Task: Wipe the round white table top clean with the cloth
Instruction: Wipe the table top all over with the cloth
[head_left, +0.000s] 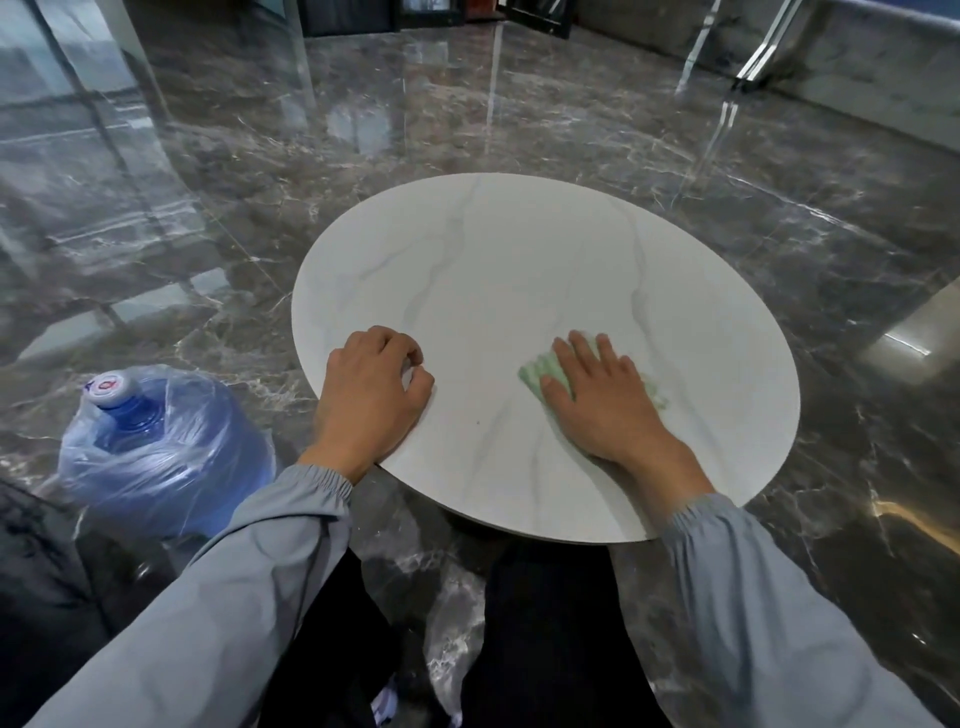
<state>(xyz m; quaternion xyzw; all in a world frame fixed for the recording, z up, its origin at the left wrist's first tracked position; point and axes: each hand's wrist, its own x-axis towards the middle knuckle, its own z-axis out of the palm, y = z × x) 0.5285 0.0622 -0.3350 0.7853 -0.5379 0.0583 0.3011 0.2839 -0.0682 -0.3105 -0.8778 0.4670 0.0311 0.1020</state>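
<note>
The round white table top (519, 260) with faint grey veins fills the middle of the view. A light green cloth (543, 371) lies flat on its near right part. My right hand (605, 397) presses down on the cloth with fingers spread, covering most of it. My left hand (371, 392) rests on the table's near left edge, fingers loosely curled and holding nothing. A small dark speck (478, 423) sits on the top between my hands.
A large blue water bottle (156, 441) wrapped in clear plastic stands on the floor left of the table. Glossy dark marble floor (571, 119) surrounds the table. Glass panels rise at the far left and far right. My dark-clad legs are below the table's near edge.
</note>
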